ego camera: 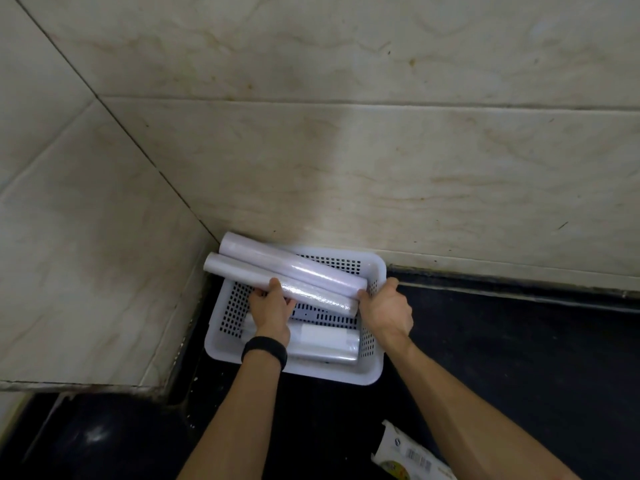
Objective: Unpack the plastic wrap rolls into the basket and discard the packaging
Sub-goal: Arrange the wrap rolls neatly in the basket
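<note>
plastic wrap rolls: two long ones [291, 277] lie slantwise across the white perforated basket [375, 344], their far ends poking out over its back-left rim toward the tiled wall corner [194, 209], while shorter rolls [325, 341] sit down inside near the front. the left hand [272, 306], a dark band [265, 351] on its wrist, curls around the nearer long roll from below. the right hand [386, 308] is cupped against the rolls' right ends and the basket's right rim; whether it actually clamps the rim i cannot tell. on the dark counter [519, 358], well apart at the bottom edge, lies printed packaging [408, 455], not yet thrown away. the risk, as i judge it, is that the long rolls are too long to drop flat, so if let go they may tip on the rim and roll off behind the basket.
</note>
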Demonstrator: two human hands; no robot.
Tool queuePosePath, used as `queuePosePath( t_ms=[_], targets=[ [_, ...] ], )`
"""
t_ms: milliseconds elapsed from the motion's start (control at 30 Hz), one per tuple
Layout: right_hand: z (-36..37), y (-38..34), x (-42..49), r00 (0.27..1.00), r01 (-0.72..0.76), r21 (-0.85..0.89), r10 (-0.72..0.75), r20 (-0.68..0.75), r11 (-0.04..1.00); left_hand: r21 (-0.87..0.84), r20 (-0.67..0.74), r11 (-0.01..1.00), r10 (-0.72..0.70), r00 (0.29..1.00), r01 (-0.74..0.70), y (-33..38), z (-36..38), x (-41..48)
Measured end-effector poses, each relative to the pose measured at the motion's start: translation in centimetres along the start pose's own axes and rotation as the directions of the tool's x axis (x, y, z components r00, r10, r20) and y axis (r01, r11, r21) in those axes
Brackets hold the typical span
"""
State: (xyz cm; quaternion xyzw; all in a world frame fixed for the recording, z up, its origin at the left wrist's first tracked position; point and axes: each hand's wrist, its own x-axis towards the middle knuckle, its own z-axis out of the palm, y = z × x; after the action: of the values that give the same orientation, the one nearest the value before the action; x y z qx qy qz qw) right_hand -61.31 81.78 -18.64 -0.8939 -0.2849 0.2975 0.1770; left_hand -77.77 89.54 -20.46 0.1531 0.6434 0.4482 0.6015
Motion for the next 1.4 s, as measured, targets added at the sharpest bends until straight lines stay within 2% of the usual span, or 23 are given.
queuePosePath(
  t_ms=[433, 567, 633, 700, 767, 833, 900, 967, 1033, 1100, 1133, 1233, 1400],
  targets=[
    [-0.2, 0.0, -0.1, 0.999, 0.046, 0.075, -0.047, 0.015, 0.996, 0.048, 0.052, 0.999, -0.009, 0.999, 0.007, -0.8, 0.1, -0.9],
    [-0.7, 0.0, -0.1, 0.997, 0.039, 0.056, -0.042, 0.061, 0.998, 0.177, 0.192, 0.984, -0.036, 0.981, 0.001, 0.7, -1.3, -1.5],
    [-1.2, 0.2, 0.2, 0.989, 0.046, 0.055, -0.053, 0.139, 0.997, 0.343, 0.236, 0.936, -0.003, 0.972, -0.081, 1.9, -2.5, -2.1],
    [-1.7, 0.7, 0.1, 0.981, 0.104, 0.011, -0.104, 0.164, 0.995, 0.555, 0.303, 0.787, 0.11, 0.946, -0.269, 2.9, -4.3, -2.7],
    [-1.8, 1.6, -0.7, 0.964, 0.266, -0.123, -0.263, 0.04, 0.956, 0.741, 0.39, 0.498, 0.226, 0.893, -0.45, 3.4, -6.5, -2.7],
    [-1.6, 2.7, -2.4, 0.871, 0.453, -0.224, -0.482, -0.095, 0.863, 0.813, 0.49, 0.194, 0.281, 0.825, -0.549, 3.8, -8.3, -2.1],
    [-1.2, 2.9, -4.1, 0.756, 0.605, -0.233, -0.641, -0.134, 0.762, 0.799, 0.594, -0.035, 0.207, 0.778, -0.601, 3.8, -9.3, -1.2],
    [-0.6, 2.5, -5.3, 0.711, 0.688, -0.192, -0.703, -0.014, 0.7, 0.77, 0.637, -0.141, 0.117, 0.762, -0.622, 3.8, -9.4, -0.8],
    [0.3, 1.9, -5.6, 0.686, 0.727, -0.207, -0.694, 0.217, 0.654, 0.721, 0.68, -0.228, 0.049, 0.732, -0.655, 3.7, -8.7, -0.5],
    [1.1, 1.1, -5.4, 0.658, 0.752, -0.335, -0.63, 0.412, 0.567, 0.658, 0.707, -0.322, -0.045, 0.705, -0.681, 3.4, -7.8, 0.1],
    [1.4, 0.7, -5.3, 0.661, 0.75, -0.402, -0.591, 0.462, 0.525, 0.63, 0.706, -0.368, -0.095, 0.702, -0.684, 3.3, -7.5, 0.3],
    [2.0, 0.2, -5.1, 0.7, 0.714, -0.508, -0.501, 0.51, 0.481, 0.576, 0.673, -0.479, -0.183, 0.717, -0.663, 3.0, -6.8, 1.2],
    [2.4, 0.0, -4.5, 0.725, 0.688, -0.563, -0.407, 0.555, 0.458, 0.618, 0.611, -0.512, -0.164, 0.774, -0.597, 3.4, -6.4, 1.8]
  ],
)
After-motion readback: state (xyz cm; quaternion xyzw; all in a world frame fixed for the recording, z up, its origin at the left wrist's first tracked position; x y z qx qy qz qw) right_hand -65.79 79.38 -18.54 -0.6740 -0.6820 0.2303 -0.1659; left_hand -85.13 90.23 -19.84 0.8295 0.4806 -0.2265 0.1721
